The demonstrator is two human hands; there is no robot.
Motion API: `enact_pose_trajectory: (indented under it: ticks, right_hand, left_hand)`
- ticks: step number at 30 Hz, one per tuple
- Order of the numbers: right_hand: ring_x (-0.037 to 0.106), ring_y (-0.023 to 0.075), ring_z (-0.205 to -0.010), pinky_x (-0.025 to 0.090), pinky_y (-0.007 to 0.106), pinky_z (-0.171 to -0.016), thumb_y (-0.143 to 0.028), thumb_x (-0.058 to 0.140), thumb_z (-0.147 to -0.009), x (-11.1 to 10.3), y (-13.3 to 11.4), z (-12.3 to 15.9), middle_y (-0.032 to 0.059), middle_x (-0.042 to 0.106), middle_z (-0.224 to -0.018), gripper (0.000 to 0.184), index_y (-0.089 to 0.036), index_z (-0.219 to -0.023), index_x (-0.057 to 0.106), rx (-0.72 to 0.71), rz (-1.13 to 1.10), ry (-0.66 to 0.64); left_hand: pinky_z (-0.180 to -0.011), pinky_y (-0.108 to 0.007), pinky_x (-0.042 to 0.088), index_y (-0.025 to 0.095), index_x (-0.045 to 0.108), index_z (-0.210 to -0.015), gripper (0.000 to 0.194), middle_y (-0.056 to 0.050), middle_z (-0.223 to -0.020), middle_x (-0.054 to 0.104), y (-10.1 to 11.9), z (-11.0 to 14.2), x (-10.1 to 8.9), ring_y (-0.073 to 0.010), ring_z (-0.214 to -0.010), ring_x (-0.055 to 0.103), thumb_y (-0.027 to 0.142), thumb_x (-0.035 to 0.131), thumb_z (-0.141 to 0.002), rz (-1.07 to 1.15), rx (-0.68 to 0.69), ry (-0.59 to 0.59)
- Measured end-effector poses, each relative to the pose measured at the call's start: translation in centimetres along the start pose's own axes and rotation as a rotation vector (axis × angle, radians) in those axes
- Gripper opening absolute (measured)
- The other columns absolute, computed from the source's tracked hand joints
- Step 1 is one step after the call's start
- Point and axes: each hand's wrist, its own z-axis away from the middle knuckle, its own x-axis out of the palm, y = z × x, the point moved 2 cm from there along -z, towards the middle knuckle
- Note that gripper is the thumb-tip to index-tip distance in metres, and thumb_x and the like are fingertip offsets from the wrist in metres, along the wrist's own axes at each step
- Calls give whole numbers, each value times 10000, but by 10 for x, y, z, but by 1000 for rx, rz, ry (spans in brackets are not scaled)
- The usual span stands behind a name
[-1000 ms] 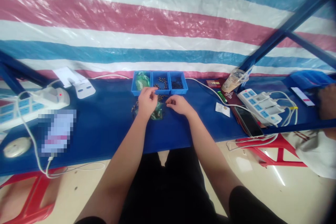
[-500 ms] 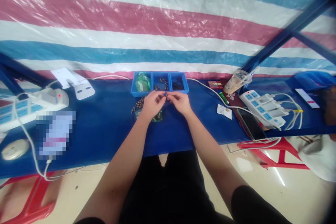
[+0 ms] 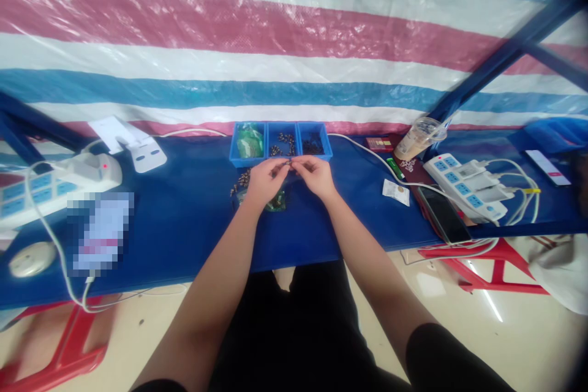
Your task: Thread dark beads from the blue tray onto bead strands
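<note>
My left hand point(image 3: 267, 179) and my right hand point(image 3: 315, 174) meet fingertip to fingertip just in front of a blue three-part bin point(image 3: 280, 163). Both are pinched closed around something tiny and dark, too small to name. In the bin's left compartment sits a green plastic bag point(image 3: 250, 141). The middle compartment holds small brass-and-dark metal parts point(image 3: 287, 139), and the right one small black parts point(image 3: 312, 143). Beside my left hand, more small metal parts point(image 3: 242, 179) lie in a loose pile. A green clear bag point(image 3: 277, 201) lies partly hidden under that hand.
To the left are a power strip point(image 3: 59, 180), a white stand point(image 3: 131, 144) and a pixelated phone point(image 3: 103, 233). On the right stand a plastic drink cup point(image 3: 416, 139), a small white packet point(image 3: 395, 192), a dark phone point(image 3: 443, 214) and another power strip point(image 3: 463, 187) with cables.
The view has shifted slightly. My hands stay together at the same spot before the bin, with only small finger movement.
</note>
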Motion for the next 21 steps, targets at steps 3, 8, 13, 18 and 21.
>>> enact_pose_trajectory:
  ticks: [3, 8, 13, 18, 21]
  right_hand:
    - [733, 186, -795, 596, 328, -729, -491, 730, -827, 1, 1, 0, 58, 775, -869, 316, -202, -952, 749, -6, 14, 4]
    - [717, 170, -787, 587, 316, -748, -480, 704, -853, 2, 1, -1, 47, 759, -870, 295, -202, -950, 723, 0, 39, 10]
    - [701, 155, -737, 569, 293, -685, -488, 701, -857, 3, 1, -2, 38, 743, -847, 307, -197, -954, 704, -11, 10, 10]
    - [688, 142, -706, 579, 295, -693, -515, 704, -853, 5, 2, -2, 27, 735, -829, 335, -199, -963, 689, -13, -31, -21]
    - [685, 140, -701, 585, 300, -703, -531, 694, -860, 6, 1, -2, 26, 735, -820, 344, -202, -960, 687, -19, -31, -32]
  left_hand:
    - [-695, -282, 559, 198, 761, -1083, 236, -60, -953, 769, 2, 1, 0, -140, -727, 674, 336, 640, -934, 14, 0, -2]
    - [-684, -279, 561, 209, 759, -1117, 258, -62, -968, 774, 3, 0, 1, -142, -731, 680, 351, 658, -927, 24, -28, -6]
    - [-701, -277, 567, 206, 760, -1126, 262, -51, -920, 775, 1, 0, 2, -141, -725, 684, 331, 688, -907, 39, -23, 1]
    - [-728, -272, 569, 197, 760, -1128, 262, -54, -938, 778, 1, 0, 2, -140, -747, 697, 325, 685, -912, 42, -9, 10]
    - [-724, -272, 568, 198, 765, -1107, 254, -56, -952, 780, 2, 0, 2, -146, -756, 703, 341, 681, -916, 48, -8, 15]
